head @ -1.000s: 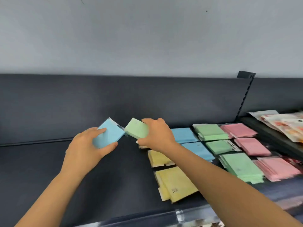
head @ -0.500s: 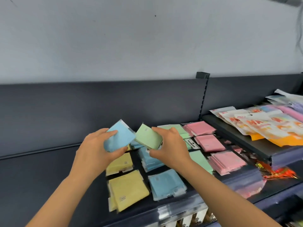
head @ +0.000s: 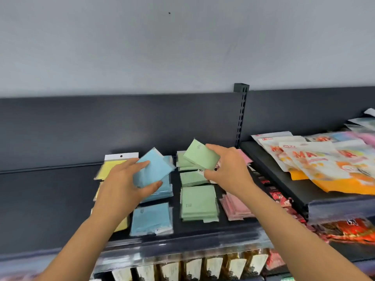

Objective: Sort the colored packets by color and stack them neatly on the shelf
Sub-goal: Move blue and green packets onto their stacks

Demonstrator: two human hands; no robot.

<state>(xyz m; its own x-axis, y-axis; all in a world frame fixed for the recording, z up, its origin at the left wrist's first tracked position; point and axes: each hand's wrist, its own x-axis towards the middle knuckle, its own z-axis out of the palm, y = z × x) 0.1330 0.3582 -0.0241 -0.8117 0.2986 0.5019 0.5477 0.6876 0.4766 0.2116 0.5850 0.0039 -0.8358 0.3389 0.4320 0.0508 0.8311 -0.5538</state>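
My left hand (head: 123, 183) grips a blue packet (head: 154, 169), held tilted over the blue stacks (head: 151, 219). My right hand (head: 227, 169) pinches a green packet (head: 199, 154) above the green stacks (head: 198, 201). Yellow packets (head: 110, 166) lie to the left, partly hidden by my left hand and forearm. Pink packets (head: 235, 207) lie to the right, mostly behind my right arm. All rest on the dark shelf (head: 50, 199).
A raised shelf (head: 284, 189) on the right carries large printed snack bags (head: 324, 161). Red packets (head: 349, 230) lie below it. More packaged goods (head: 192, 266) hang under the shelf's front edge. A slotted upright (head: 240, 116) divides the back panel.
Both hands moved apart and lower toward the stacks: the blue packet now over the blue column, the green packet over the green column. The view shifted left.
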